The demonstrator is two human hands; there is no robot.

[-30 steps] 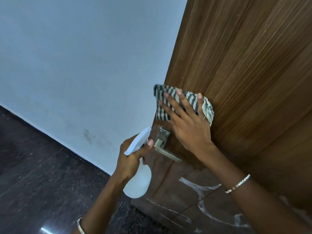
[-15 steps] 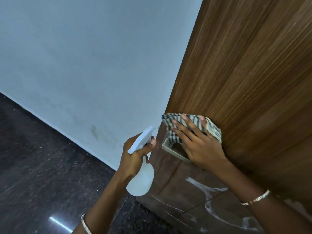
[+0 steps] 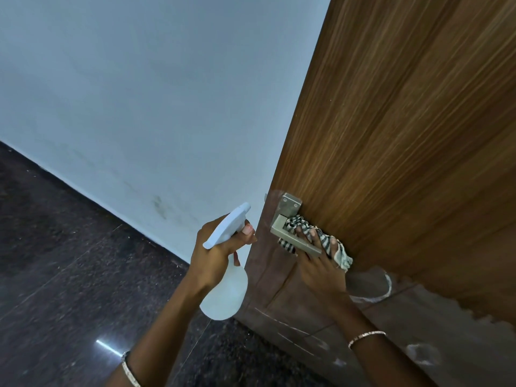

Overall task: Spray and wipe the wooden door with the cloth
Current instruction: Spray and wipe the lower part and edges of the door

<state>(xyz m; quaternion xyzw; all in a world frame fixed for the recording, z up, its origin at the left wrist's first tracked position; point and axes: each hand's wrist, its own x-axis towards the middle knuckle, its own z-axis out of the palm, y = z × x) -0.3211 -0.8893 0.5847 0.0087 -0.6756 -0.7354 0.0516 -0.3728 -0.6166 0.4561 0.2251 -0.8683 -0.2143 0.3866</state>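
Note:
The wooden door fills the right side, brown with vertical grain. My right hand presses a striped black-and-white cloth flat against the door, with its fingers reaching behind the metal lever handle. The handle hides part of the cloth and fingers. My left hand grips a white spray bottle by its neck, just left of the door's edge, with the nozzle pointing up and right.
A pale blue wall stands left of the door. Dark speckled floor lies below it. The door's lower panel is darker, with white smears and a wet-looking sheen.
My right hand has slid the cloth down the door, from above the handle to behind the lever. The left hand with the bottle has kept its place.

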